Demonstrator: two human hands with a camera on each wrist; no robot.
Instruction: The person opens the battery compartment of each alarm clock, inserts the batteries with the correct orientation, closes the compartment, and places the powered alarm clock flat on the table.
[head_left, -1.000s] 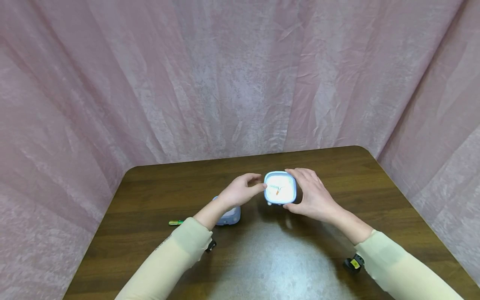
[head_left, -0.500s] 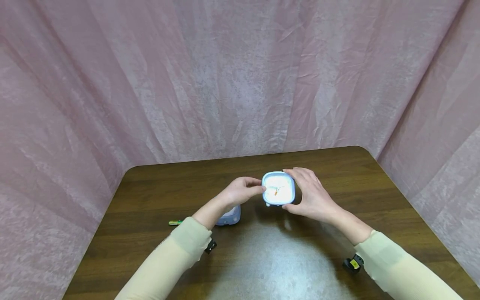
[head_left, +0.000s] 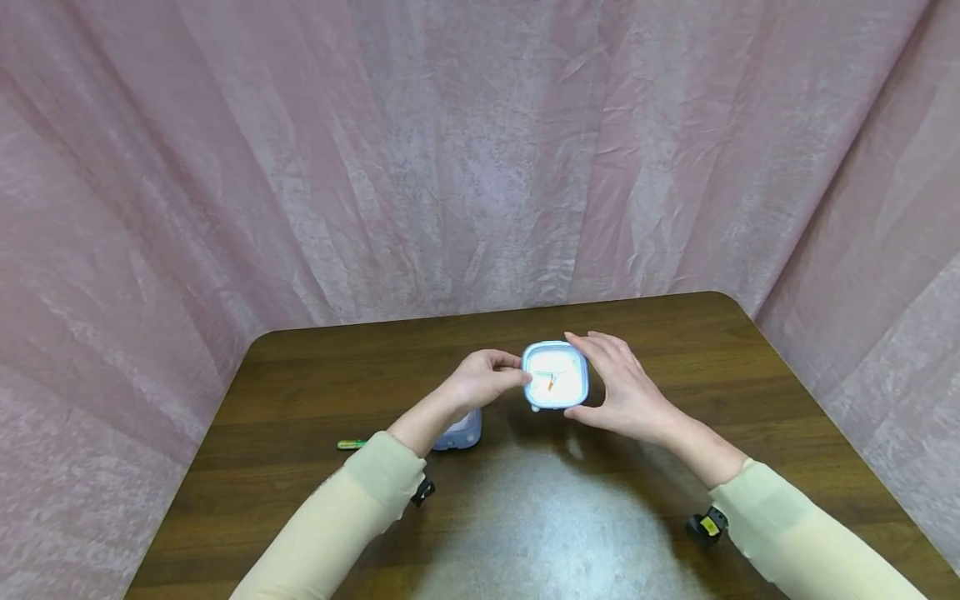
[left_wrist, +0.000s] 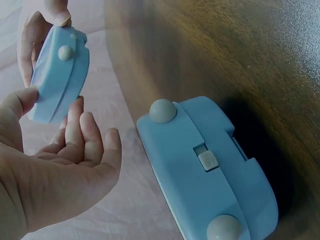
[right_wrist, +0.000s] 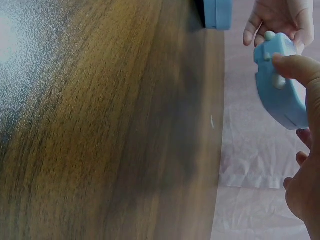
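Note:
A small light-blue alarm clock [head_left: 555,375] with a white face and an orange hand is held up over the table, face toward the head camera. My right hand [head_left: 618,387] grips it from the right, fingers at the top edge and thumb at the bottom edge. At its left side my left hand [head_left: 483,383] pinches the edge, the thumb on the front rim and the fingers behind. Under the left forearm stands a second blue clock [left_wrist: 200,165], with round pale feet and a small pale switch; the forearm partly hides it in the head view.
A green-and-yellow pen-like stick [head_left: 351,445] lies left of the second clock, partly behind the left sleeve. The brown wooden table [head_left: 645,333] ends at a pink curtain [head_left: 480,167], which also runs along both sides.
The left thumb and fingers have closed on the clock's left edge. The clock has shifted slightly left, with the right hand following a little. The second clock and the stick have stayed put.

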